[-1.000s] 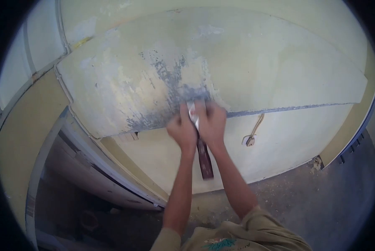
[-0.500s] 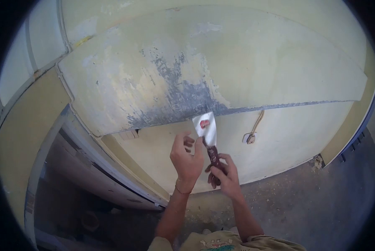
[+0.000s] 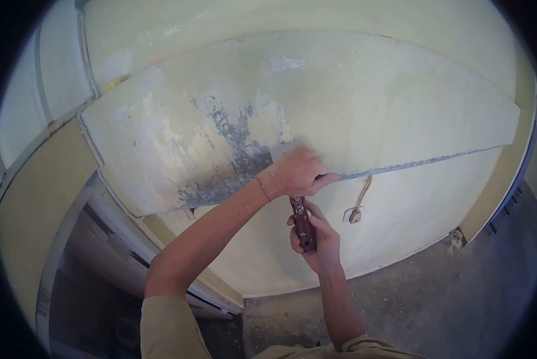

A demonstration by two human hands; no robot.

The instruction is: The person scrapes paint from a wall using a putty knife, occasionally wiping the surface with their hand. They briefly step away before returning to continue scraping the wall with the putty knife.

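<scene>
In the head view, a scraper (image 3: 303,226) with a worn, paint-flecked dark red handle is held upright against the wall. My right hand (image 3: 323,239) is wrapped round its handle from below. Over the blade lies my left hand (image 3: 299,170), fingers bent and pressed on the metal, hiding most of it; a thin bracelet circles that wrist. Only the blade's upper left corner shows, against the lower part of the protruding wall panel (image 3: 370,102). Left of the blade, the bared grey patch (image 3: 226,173) has ragged edges of peeling cream paint.
Below the panel's lower edge, a cable runs to a small socket box (image 3: 353,215) on the wall. An open doorway (image 3: 101,269) with a metal frame stands at the left. Debris specks the grey floor (image 3: 400,299). Conduit (image 3: 88,128) follows the panel's left side.
The scraper has moved up from below the panel onto its lower face. My left hand has gone from beside the blade to on top of it. The right hand has kept the handle.
</scene>
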